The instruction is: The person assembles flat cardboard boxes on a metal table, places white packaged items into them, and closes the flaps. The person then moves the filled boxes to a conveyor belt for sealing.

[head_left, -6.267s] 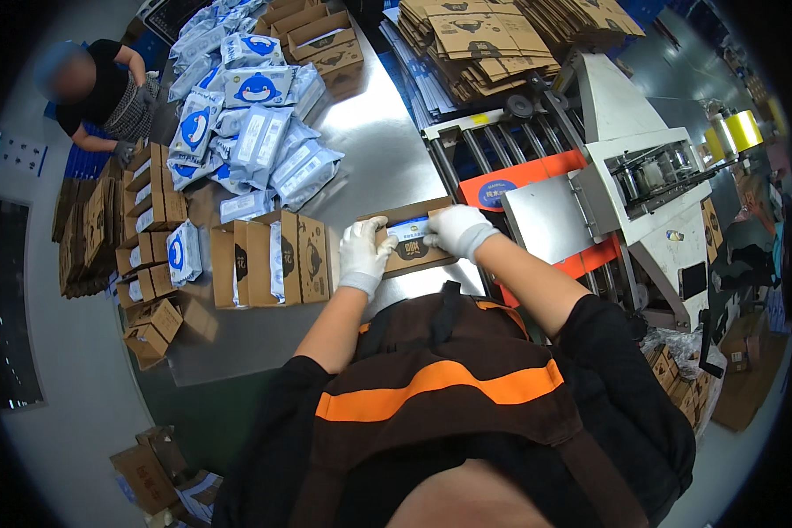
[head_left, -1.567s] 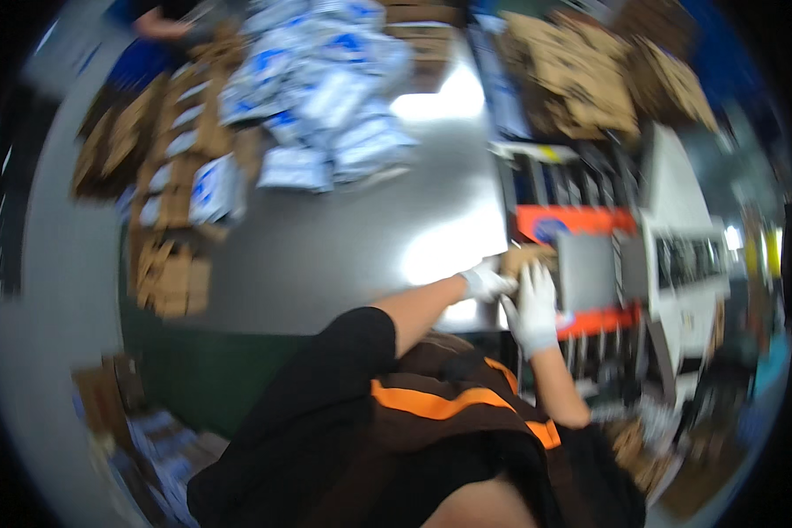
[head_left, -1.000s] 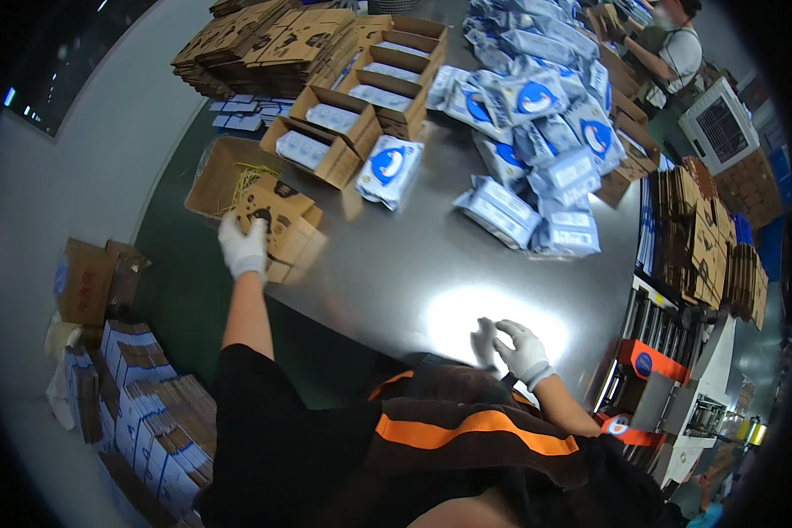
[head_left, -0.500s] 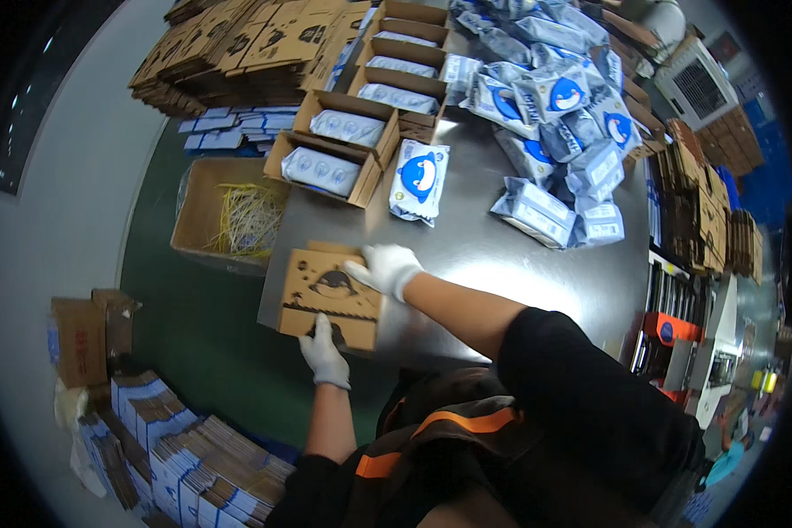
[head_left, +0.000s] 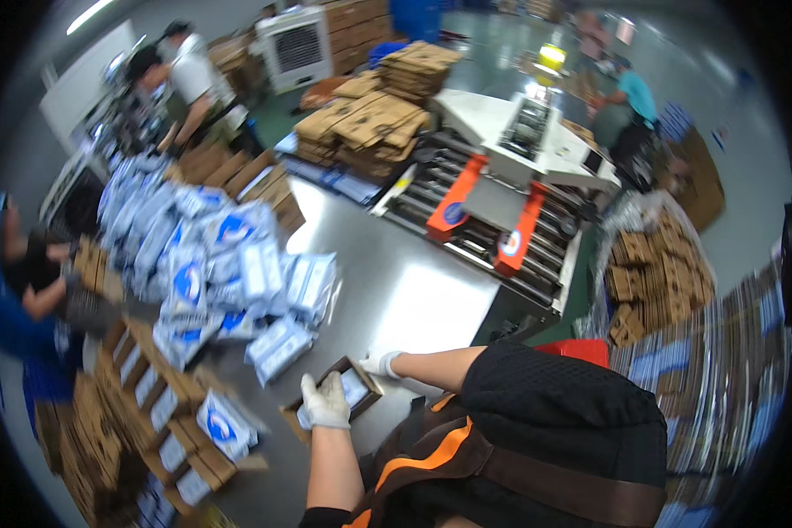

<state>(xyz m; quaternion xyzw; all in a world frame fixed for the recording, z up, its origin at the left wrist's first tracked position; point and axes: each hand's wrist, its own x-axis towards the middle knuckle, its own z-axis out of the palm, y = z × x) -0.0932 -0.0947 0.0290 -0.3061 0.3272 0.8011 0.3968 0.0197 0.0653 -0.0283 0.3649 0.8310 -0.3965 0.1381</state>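
A small brown cardboard box (head_left: 376, 398) stands open-topped on the metal table near my body. Inside it lies a white-and-blue soft packet (head_left: 354, 385), partly covered by my gloved left hand (head_left: 327, 402). That hand is closed at the box's left side, thumb raised beside bent fingers. At the right end of the box, my gloved right hand (head_left: 382, 364) grips the edge; its fingers are partly hidden and blurred. A loose packet (head_left: 279, 349) lies on the table just beyond the box.
A heap of packets (head_left: 207, 255) covers the table's left part. Filled open boxes (head_left: 154, 387) line up at the lower left. Ahead right stands a roller conveyor machine (head_left: 493, 220) with orange-red guides. Flat carton stacks (head_left: 356, 128) sit beyond the table. Co-workers (head_left: 194, 88) stand farther off.
My view has swung right, bringing the conveyor into sight. The box between my hands showed a printed face before; now an open side with a packet inside shows.
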